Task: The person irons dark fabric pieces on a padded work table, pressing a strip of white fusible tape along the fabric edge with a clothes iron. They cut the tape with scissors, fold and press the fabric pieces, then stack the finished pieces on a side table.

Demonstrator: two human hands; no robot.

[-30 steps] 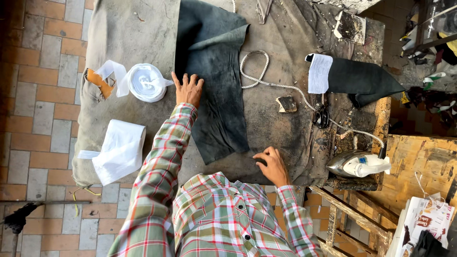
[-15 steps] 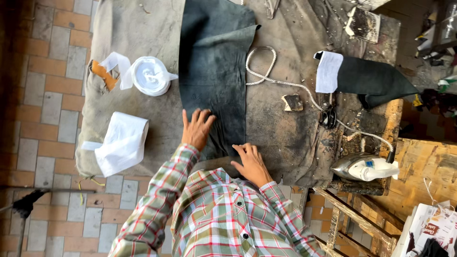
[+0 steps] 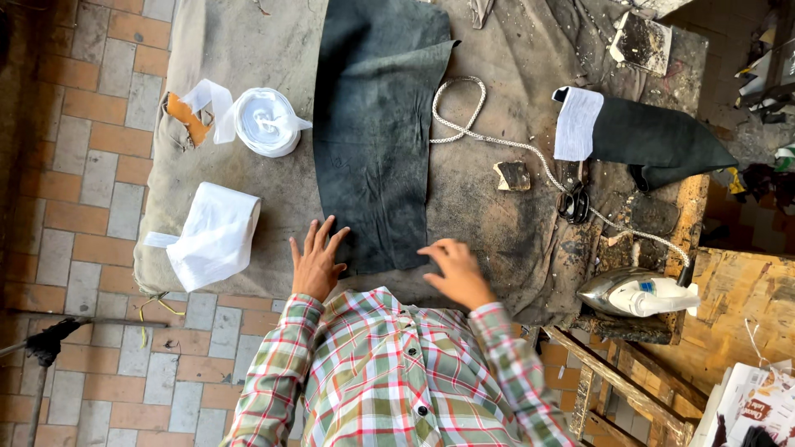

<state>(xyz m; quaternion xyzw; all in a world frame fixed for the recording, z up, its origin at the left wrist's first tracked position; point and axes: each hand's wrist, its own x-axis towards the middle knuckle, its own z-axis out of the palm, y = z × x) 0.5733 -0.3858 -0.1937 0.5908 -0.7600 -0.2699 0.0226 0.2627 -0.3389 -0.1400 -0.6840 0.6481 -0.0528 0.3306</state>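
Cloth (image 3: 377, 132), dark and long, lies flat down the middle of the padded desk (image 3: 248, 50), its near edge just in front of the person's plaid shirt (image 3: 389, 381). The left hand (image 3: 317, 263) rests with fingers spread, released, at the cloth's near left corner, partly on the desk cover. The right hand (image 3: 455, 269) hovers at the near right corner, fingers curled loosely, grasping nothing. Smoothing well, I judge, calls for flat palms pressing outward from the centre line toward each edge, so no crease gets trapped at the hem. The iron (image 3: 638, 294) stands well apart at the right, its braided cord (image 3: 497, 141) looping just beside the cloth; keeping that cord off the fabric matters. White bags (image 3: 217, 236) lie to the left.
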